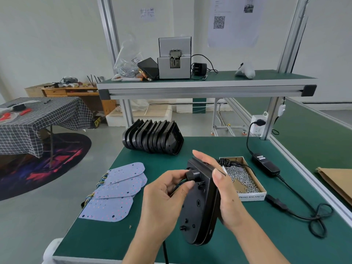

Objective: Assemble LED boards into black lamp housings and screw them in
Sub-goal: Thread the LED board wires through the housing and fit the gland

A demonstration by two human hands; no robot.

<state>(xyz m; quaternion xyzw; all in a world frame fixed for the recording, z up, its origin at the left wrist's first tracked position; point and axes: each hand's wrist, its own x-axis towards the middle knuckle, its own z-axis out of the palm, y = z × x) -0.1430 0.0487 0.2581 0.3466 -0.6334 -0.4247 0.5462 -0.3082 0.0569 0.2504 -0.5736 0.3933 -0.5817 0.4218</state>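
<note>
- Two hands on one black lamp housing [202,204], held on edge above the green bench [247,235], rear face toward the camera.
- Right hand [226,195]: fingers and thumb wrapped round the housing's right rim, clamped on it; fingertips reach over the top edge.
- Left hand [163,199]: thumb and fingers curled at the round black knob [192,175] on the housing's upper rear face, pinching there. Thin coloured wires [179,184] show between the fingers, just below the knob.
- Stack of LED boards [118,189]: pale blue, flat on the bench to the left of the hands, overlapping; wire bundles stick out of their left edges.
- Row of spare black housings [152,139]: stood on edge, nested together, at the far end of the bench behind the hands.
- Cardboard box [247,196] of small silver screws [240,178]: on the bench just right of the held housing; printed front reads "PRING BALANCER", first letter hidden.
- Black power adapter [265,164] with cable lies right of the box; cable runs up to a white socket [258,126] on the frame post.
- Upper shelf [205,85]: grey screw feeder machine [174,59], a clear bag [127,58] of screws and a dark phone [148,68] beside it.
- Off the bench, left: a table with checked cloth [38,119] above a dark round rug [43,168].
</note>
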